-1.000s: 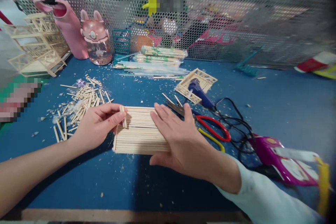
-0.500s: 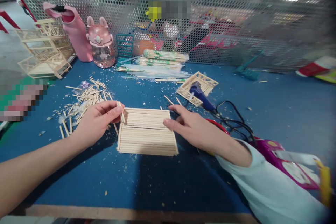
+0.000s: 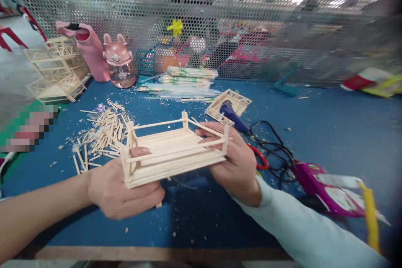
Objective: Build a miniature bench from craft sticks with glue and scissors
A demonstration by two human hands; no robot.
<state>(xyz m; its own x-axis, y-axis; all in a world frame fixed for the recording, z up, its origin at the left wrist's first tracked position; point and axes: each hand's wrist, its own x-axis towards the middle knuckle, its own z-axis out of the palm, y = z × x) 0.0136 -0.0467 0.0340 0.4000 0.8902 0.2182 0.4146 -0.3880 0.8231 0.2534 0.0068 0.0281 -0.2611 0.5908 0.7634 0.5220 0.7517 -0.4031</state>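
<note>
A small wooden stick frame [image 3: 176,150], with a slatted floor, corner posts and thin rails, is held tilted above the blue table. My left hand [image 3: 125,188] grips its left end, thumb inside over the floor and fingers underneath. On the right end my right hand [image 3: 234,163] is closed around the corner, its fingers partly behind the rails. Behind the right hand a blue glue gun [image 3: 234,115] lies on a second stick frame [image 3: 240,102]. Short cut sticks [image 3: 109,132] are heaped to the left.
A stick model [image 3: 59,71], pink bottle [image 3: 94,54] and clear bottle [image 3: 119,65] stand at the back left. Packaged sticks [image 3: 188,77] lie by the perforated screen [image 3: 251,4]. Black cables [image 3: 273,146], red-handled scissors [image 3: 262,157] and a purple item [image 3: 323,188] lie right.
The slatted piece lay flat before; now a railed frame is raised and tilted, with both hands gripping its ends. The view has shifted slightly.
</note>
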